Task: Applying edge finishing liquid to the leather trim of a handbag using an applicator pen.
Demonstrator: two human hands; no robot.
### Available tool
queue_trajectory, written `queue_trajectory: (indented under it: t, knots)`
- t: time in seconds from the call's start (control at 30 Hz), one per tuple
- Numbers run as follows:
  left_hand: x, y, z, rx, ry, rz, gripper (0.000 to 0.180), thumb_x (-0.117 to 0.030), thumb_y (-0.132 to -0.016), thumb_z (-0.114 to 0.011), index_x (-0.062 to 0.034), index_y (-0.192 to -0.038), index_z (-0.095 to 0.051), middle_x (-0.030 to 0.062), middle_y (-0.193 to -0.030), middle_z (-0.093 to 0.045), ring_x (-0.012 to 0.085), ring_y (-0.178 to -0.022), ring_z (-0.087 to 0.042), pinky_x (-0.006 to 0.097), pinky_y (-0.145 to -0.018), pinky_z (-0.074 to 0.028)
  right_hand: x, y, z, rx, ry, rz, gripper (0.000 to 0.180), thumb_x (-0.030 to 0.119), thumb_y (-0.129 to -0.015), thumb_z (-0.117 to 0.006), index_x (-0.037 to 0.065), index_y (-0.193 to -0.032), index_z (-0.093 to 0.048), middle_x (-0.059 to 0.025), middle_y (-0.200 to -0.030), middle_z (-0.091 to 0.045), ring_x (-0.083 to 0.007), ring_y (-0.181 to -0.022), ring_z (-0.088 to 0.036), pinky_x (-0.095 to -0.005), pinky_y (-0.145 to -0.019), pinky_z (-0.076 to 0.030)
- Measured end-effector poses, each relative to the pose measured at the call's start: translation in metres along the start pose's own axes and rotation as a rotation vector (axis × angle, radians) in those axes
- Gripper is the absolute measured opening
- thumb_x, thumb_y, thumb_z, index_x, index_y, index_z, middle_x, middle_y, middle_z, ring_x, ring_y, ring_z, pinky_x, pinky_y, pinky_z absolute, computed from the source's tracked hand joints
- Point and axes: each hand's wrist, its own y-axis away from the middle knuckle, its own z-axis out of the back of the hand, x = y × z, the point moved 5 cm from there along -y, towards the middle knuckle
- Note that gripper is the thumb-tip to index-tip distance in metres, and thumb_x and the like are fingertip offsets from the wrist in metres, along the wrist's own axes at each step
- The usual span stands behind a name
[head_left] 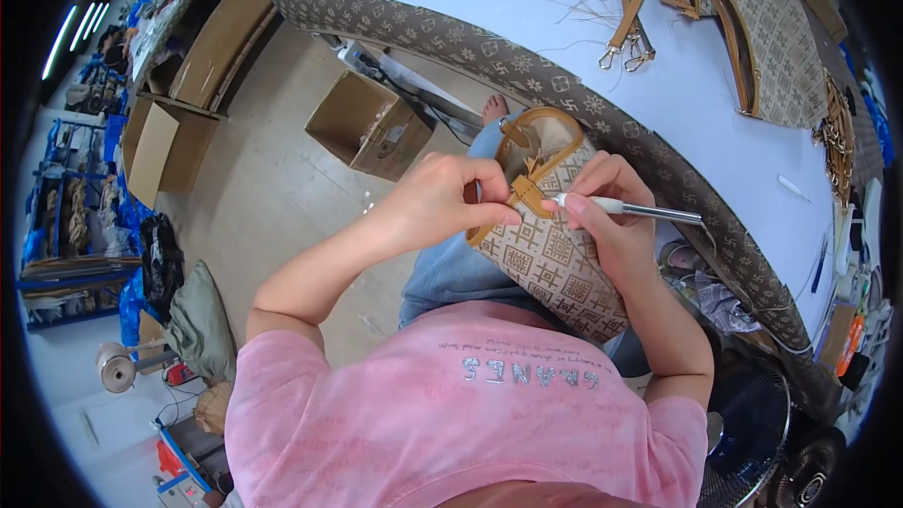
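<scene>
Workshop floor [273, 132] left of the fingers; open cardboard box [400, 150] beyond the left knuckles. Left hand [437, 196]: thumb and index narrowly apart at left edge of tan leather tab [529, 194]; pinch not discernible. Patterned bag [550, 263] directly under fingers of both hands. Right hand [621, 237]: closed round white-and-silver pen-shaped tool [663, 214], left end beside tab. White worktable [720, 141] farther right of these fingers.
</scene>
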Motion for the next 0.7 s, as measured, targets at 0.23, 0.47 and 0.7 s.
queue_trajectory:
  t: [0.23,0.47,0.7]
  knots:
    - [0.021,-0.004,-0.015,0.177,0.452,0.128,0.026,-0.013,-0.086,-0.079,-0.0032,-0.108,-0.068,0.0001,-0.092,-0.070,0.0067,-0.079,-0.062,0.025,-0.068,-0.051,0.012,0.000,0.002,0.031,0.015,0.041,0.006,0.001,-0.094,-0.060,0.000,-0.100,-0.060,-0.0108,-0.093,-0.060,-0.0118,-0.072,-0.062,-0.0322,-0.080,-0.057]
    - [0.011,0.001,-0.055,-0.256,0.957,-0.217,0.034,-0.009,-0.089,-0.074,-0.0011,-0.120,-0.062,0.0005,-0.092,-0.070,0.0045,-0.080,-0.061,0.024,-0.070,-0.050,0.069,-0.023,-0.004,0.284,0.778,0.453,0.036,0.011,-0.085,-0.077,0.005,-0.115,-0.057,-0.0172,-0.114,-0.067,-0.0247,-0.097,-0.068,-0.0424,-0.096,-0.052]
    - [-0.093,0.038,0.025,-0.359,-0.030,-0.748,0.044,0.003,-0.082,-0.073,-0.0029,-0.123,-0.058,0.0050,-0.091,-0.067,0.0144,-0.075,-0.062,0.031,-0.066,-0.050,0.124,-0.023,-0.016,0.352,0.920,0.679,0.050,0.011,-0.073,-0.087,0.006,-0.110,-0.054,-0.0152,-0.103,-0.063,-0.0276,-0.096,-0.063,-0.0412,-0.096,-0.049]
